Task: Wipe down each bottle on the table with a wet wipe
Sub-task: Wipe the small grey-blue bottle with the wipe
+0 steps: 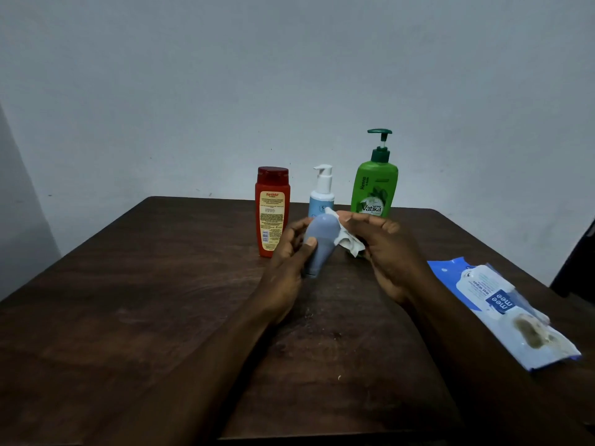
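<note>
the small, smooth grey-blue plastic bottle (pixel 318 241) is held up over the middle of the dark wooden table (pixel 161 284), just in front of the row of other bottles, its rounded broad end pointing away and its narrow cap end towards the person. the left hand (pixel 289 255) grips it around the waist: the thumb lies flat on the near face and the other fingers curl round the far side. the right hand (pixel 391 252) pinches a crumpled white wet wipe (pixel 349 244) between thumb and fingers and presses it to the bottle's right shoulder.

this bottle looks light and fairly stiff, though a thin plastic wall would give a little under a hard squeeze. its skin is glossy and will turn slippery once wet, so the firmest hold is probably low, near the narrow neck, leaving the broad end free for the wipe. the wipe itself is soft and limp and needs bunching to keep it under the fingers.

behind stand 3 bottles: a red plastic shampoo bottle with a flip cap (pixel 273 210), a pale blue bottle with a white pump (pixel 323 196) and a tall green pump bottle (pixel 375 188). the green one looks heaviest; both pump bottles are better taken by the body than by the pump head, which could press down or dispense. a blue and white flat pack of wet wipes (pixel 502 310) lies at the right edge of the table, well apart from the hands.
</note>
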`<state>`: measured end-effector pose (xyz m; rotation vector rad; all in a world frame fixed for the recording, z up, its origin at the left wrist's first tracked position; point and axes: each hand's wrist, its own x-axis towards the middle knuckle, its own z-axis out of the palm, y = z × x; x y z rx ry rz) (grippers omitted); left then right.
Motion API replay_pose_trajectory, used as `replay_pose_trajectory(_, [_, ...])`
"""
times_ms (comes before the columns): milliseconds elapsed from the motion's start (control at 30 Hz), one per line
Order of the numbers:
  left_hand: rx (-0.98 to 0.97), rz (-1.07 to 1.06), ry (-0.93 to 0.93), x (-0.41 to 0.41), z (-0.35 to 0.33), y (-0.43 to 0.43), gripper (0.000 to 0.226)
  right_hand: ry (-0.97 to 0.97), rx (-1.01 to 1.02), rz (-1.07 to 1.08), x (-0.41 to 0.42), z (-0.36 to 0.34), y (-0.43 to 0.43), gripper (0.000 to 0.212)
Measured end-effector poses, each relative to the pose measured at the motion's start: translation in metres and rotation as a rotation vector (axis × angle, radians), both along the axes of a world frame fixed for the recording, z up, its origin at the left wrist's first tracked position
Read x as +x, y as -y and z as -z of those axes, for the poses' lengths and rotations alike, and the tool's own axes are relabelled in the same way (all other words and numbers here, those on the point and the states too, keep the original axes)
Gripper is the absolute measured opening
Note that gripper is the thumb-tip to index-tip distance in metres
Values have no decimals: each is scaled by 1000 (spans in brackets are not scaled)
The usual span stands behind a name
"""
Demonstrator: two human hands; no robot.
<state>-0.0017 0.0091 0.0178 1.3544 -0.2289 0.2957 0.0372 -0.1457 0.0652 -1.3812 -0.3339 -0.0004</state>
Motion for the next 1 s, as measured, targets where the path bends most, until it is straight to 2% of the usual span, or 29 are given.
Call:
replay_pose_trajectory(167, [267, -55, 90, -8, 1, -2, 33, 73, -114, 79, -6, -10, 11, 14])
replay_pose_trajectory(267, [334, -82, 159, -8, 2, -1, 33, 163, -279, 163, -15, -21, 15, 11])
replay_pose_trajectory(400, [356, -164, 194, -5, 4, -2, 31, 462, -558, 297, -27, -30, 10, 13])
replay_pose_trajectory(600, [328, -236, 228, -2, 9, -4, 32, 953, -784, 408, -44, -21, -4, 20])
replay_pose_trajectory(700, [316, -240, 263, -4, 8, -3, 28, 1073, -876, 401, -45, -6, -9, 26])
replay_pose_trajectory(767, [315, -239, 282, -5, 7, -3, 29, 1143, -864, 412, -43, 1, -7, 28])
replay_pose_trajectory(900, [319, -231, 295, -5, 5, -1, 27, 1165, -713, 468, -38, -2, 0, 20])
replay_pose_trajectory(933, [319, -232, 294, -5, 5, -1, 27, 1121, -693, 480, -36, -4, 1, 20])
replay_pose_trajectory(1000, [337, -232, 303, -4, 5, -2, 27, 916, -626, 471, -33, -10, 3, 21])
